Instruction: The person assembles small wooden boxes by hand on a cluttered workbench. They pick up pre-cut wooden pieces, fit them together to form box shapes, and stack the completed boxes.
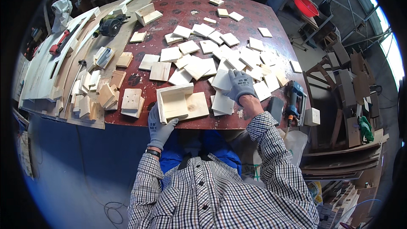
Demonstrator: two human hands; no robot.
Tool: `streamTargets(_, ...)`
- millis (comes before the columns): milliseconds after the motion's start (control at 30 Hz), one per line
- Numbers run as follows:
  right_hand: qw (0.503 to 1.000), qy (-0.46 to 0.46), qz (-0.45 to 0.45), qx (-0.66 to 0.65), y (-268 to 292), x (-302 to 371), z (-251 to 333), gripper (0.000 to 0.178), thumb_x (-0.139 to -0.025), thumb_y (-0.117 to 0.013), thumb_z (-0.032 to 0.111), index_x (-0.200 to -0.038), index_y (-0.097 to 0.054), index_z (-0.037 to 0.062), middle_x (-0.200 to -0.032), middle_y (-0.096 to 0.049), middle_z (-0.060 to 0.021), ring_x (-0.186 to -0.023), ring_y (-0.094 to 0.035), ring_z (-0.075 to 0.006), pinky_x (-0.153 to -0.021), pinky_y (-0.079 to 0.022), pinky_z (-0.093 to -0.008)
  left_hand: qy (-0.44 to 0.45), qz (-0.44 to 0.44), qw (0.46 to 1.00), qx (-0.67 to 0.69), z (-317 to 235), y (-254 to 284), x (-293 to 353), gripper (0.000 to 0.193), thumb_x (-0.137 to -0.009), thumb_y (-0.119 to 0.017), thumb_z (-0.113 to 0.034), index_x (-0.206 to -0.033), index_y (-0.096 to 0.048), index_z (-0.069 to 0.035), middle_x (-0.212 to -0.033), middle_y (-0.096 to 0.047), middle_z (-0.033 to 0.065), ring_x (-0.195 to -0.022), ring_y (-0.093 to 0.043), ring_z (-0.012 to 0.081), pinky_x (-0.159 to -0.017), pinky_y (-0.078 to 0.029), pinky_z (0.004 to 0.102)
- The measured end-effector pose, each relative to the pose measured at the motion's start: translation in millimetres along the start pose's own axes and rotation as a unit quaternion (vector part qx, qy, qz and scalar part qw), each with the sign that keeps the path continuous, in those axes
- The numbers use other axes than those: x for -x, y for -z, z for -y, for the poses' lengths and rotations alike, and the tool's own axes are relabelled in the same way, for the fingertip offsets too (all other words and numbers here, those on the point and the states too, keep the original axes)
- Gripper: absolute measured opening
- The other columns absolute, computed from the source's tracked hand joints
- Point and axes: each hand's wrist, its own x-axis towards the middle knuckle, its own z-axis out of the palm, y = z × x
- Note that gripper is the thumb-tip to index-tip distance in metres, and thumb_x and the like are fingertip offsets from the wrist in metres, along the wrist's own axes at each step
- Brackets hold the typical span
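Note:
My left hand (160, 130), in a grey glove, grips the near left side of an open wooden box piece (174, 101) made of joined boards. That piece stands at the table's front edge, with a flat board (197, 105) beside its right side. To the right, my gloved right hand (242, 85) reaches into scattered pale wooden squares, fingers curled at the edge of one wooden square (221, 79). The fingertips are partly hidden. Another square (222, 102) lies just nearer to me. Many more loose squares (197, 67) spread out beyond both hands, some overlapping.
A blue air nailer (293, 99) and a dark case-like object (276, 108) lie right of my right hand. Wood blocks (109, 95) crowd the left. Farther left are a black power tool (112, 25) and a red tool (56, 47). The red tabletop (178, 6) has worn marks.

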Motion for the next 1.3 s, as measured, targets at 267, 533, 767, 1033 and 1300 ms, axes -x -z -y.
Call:
streamTargets(267, 0.941, 0.105, -0.205, -0.246, 4, 46, 16, 0.099, -0.073, -0.093, 0.039, -0.153, -0.045, 0.0035, -0.138, -0.057, -0.022, -0.123, -0.058, -0.0399, -0.102, -0.049, -0.0502, -0.007, -0.016, 0.998, -0.052, -7, 7, 5, 0.103, -0.075, -0.093, -0.035, -0.157, -0.039, -0.006, -0.15, -0.05, 0.0168, -0.142, -0.047, 0.0373, -0.12, -0.037, 0.0514)
streamTargets(533, 0.9, 0.253, -0.166, -0.315, 5, 74, 130, 0.09, -0.08, -0.091, 0.035, -0.153, -0.046, 0.0094, -0.156, -0.047, -0.0218, -0.126, -0.061, -0.0413, -0.106, -0.053, -0.0489, -0.022, -0.009, 0.996, -0.086, 0, 4, 2, 0.098, -0.084, -0.083, -0.056, -0.156, -0.04, -0.005, -0.149, -0.051, 0.0185, -0.14, -0.048, 0.0376, -0.116, -0.04, 0.0522)
streamTargets(767, 0.912, 0.14, -0.173, -0.343, -28, 78, 146, 0.085, -0.082, -0.088, 0.044, -0.15, -0.052, 0.0078, -0.145, -0.055, -0.0211, -0.122, -0.063, -0.0397, -0.1, -0.054, -0.0492, -0.022, 0.0, 0.997, -0.077, -11, 6, -2, 0.098, -0.08, -0.089, -0.042, -0.155, -0.039, -0.003, -0.149, -0.05, 0.0197, -0.141, -0.047, 0.039, -0.119, -0.038, 0.0527)
streamTargets(1033, 0.949, 0.119, -0.112, -0.269, -34, 78, 160, 0.075, -0.094, -0.072, 0.052, -0.149, -0.052, 0.0039, -0.117, -0.068, -0.0203, -0.101, -0.068, -0.038, -0.091, -0.052, -0.0484, -0.017, 0.01, 0.995, -0.095, -8, 4, 3, 0.105, -0.075, -0.093, -0.031, -0.159, -0.035, -0.004, -0.153, -0.047, 0.0177, -0.144, -0.044, 0.0379, -0.12, -0.037, 0.0527)
streamTargets(1300, 0.949, 0.103, -0.119, -0.272, -37, 80, 159, 0.076, -0.095, -0.071, 0.049, -0.154, -0.051, 0.006, -0.119, -0.068, -0.0171, -0.101, -0.066, -0.0361, -0.091, -0.051, -0.0479, -0.027, 0.018, 0.997, -0.064, -8, 10, 0, 0.098, -0.082, -0.087, -0.042, -0.157, -0.039, -0.003, -0.152, -0.049, 0.0204, -0.143, -0.045, 0.0409, -0.118, -0.038, 0.0538)
